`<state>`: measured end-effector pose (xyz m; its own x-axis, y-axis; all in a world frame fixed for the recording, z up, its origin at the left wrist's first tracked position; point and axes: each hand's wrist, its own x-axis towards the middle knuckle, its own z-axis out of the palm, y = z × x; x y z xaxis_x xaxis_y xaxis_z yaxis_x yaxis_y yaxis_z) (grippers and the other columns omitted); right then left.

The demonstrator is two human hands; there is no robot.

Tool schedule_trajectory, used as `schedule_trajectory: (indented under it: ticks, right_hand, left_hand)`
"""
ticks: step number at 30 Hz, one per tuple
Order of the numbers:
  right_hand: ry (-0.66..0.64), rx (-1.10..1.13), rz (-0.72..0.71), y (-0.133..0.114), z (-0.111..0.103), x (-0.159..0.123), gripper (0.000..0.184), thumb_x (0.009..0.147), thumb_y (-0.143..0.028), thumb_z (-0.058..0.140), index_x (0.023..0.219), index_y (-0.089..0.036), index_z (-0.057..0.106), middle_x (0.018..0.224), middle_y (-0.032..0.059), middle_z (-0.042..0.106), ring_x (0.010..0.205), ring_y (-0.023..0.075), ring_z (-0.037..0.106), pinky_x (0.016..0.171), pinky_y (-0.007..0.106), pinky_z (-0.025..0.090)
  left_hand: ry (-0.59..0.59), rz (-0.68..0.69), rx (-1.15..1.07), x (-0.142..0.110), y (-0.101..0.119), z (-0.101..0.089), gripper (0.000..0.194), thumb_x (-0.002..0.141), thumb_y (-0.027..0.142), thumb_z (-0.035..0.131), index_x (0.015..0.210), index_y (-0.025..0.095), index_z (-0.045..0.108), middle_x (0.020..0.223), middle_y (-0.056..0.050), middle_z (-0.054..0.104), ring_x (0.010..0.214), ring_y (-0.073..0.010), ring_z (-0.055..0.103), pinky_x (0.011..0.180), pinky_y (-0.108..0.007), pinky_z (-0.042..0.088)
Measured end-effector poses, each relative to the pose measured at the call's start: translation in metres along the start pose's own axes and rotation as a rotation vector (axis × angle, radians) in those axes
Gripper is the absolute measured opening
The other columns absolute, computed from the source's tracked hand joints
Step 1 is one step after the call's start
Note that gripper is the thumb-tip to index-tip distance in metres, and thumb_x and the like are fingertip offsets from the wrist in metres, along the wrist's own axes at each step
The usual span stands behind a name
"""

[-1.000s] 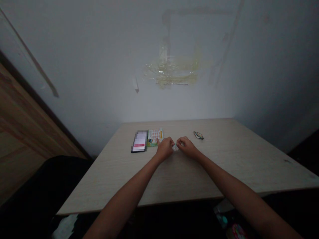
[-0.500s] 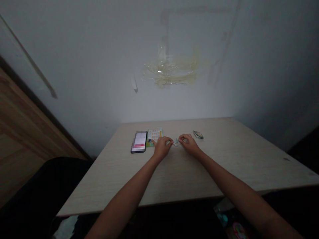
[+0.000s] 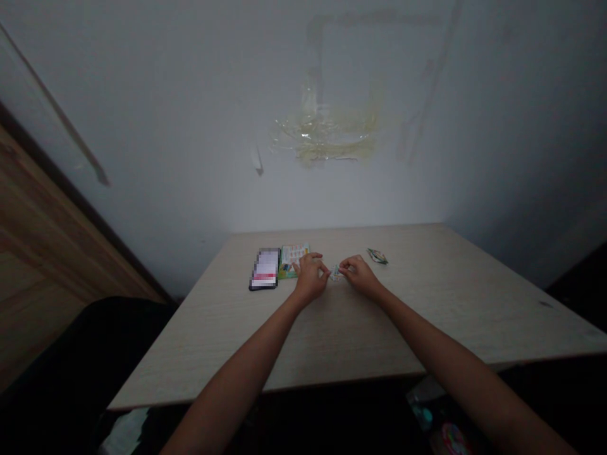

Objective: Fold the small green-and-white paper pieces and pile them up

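Fingers (image 3: 326,272) of the left hand (image 3: 311,278) reach the left edge of a small patterned piece (image 3: 336,275); whether they grip it or only touch it, I cannot tell. The index finger of that hand is bent and raised. The right hand (image 3: 359,275) pinches the piece at its upper right edge between thumb and index. The piece sits between the two hands, low over the middle of the table (image 3: 370,335); whether it rests on the surface is too small to tell.

Taking the piece as centre, with the wall (image 3: 190,126) at 12 o'clock, a booklet (image 3: 294,254) lies at 10 o'clock, its right side partly behind the left hand. A phone (image 3: 265,268) lies at 9 o'clock, its right edge just beside the booklet. At 2 o'clock a packet (image 3: 378,256) lies near the right hand but apart from it.

The table's far edge runs along the wall at 12 o'clock, behind these things; its near edge at 6 o'clock passes beneath both forearms. The widest room for the hands spreads from 3 to 5 o'clock, out to the right edge; another stretch of table runs toward 8 o'clock, where a dark shape (image 3: 95,347) borders the left edge.
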<state>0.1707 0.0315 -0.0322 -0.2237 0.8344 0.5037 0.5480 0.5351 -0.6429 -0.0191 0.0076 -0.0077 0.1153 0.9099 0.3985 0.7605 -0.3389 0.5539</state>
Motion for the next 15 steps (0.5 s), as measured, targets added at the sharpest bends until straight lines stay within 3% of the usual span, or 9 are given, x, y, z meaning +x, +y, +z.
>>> schedule_trajectory:
  ticks: [6,15]
  right_hand:
    - [0.006,-0.036,-0.005,-0.0029,-0.0018,-0.0002,0.007,0.084,-0.021,0.061,0.083,-0.019,0.068,0.085,0.0056,0.066,0.091,0.0212,0.055,0.086,0.035,0.041]
    - [0.037,0.048,0.069,-0.0005,-0.0035,0.0013,0.017,0.082,-0.032,0.062,0.089,-0.019,0.072,0.089,0.0065,0.071,0.092,0.0225,0.06,0.087,0.036,0.044]
  left_hand:
    - [0.01,0.039,0.009,-0.0009,-0.0016,0.0036,0.003,0.08,0.022,0.066,0.078,0.021,0.067,0.127,-0.008,0.056,0.127,-0.0283,0.043,0.113,-0.062,0.014]
    - [0.067,-0.052,-0.046,0.0016,-0.0018,-0.0007,0.007,0.084,0.026,0.066,0.083,0.022,0.072,0.122,-0.007,0.06,0.122,-0.0259,0.047,0.112,-0.056,0.021]
